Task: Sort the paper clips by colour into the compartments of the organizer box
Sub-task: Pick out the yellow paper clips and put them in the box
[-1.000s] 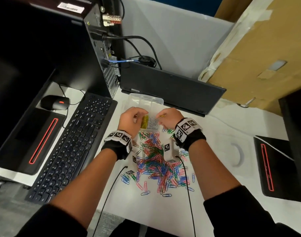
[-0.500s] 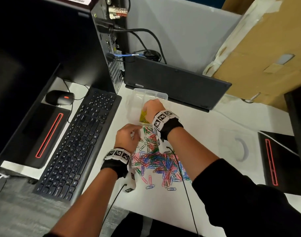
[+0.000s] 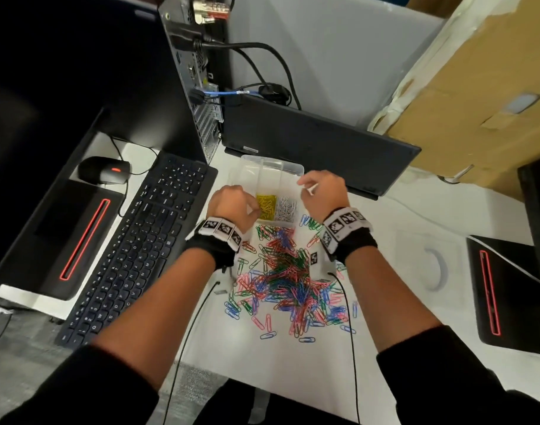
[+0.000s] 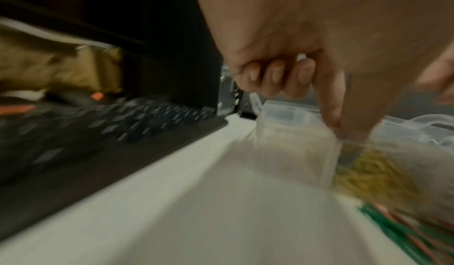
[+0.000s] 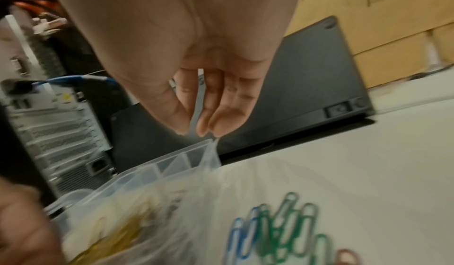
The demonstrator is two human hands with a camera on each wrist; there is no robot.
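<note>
The clear organizer box (image 3: 270, 162) stands on the white desk, with yellow clips (image 3: 266, 204) in one compartment and white clips (image 3: 286, 207) in the one to its right. A heap of mixed coloured clips (image 3: 287, 277) lies in front of it. My left hand (image 3: 252, 210) hovers at the box's left part beside the yellow clips. In the left wrist view its index finger and thumb (image 4: 343, 133) meet at the box rim (image 4: 294, 111); anything between them is blurred. My right hand (image 3: 304, 187) is over the box's right edge and pinches a pale clip (image 5: 196, 104).
A black keyboard (image 3: 134, 250) and mouse (image 3: 104, 170) lie left of the box. A computer tower (image 3: 189, 87) and a dark laptop (image 3: 317, 145) stand behind it. To the right are a cardboard box (image 3: 477, 102), a clear lid (image 3: 431, 265) and a black device (image 3: 508, 296).
My left hand has moved from the clip heap up to the box's yellow compartment. My right hand has shifted right, from over the yellow clips to the box's right edge.
</note>
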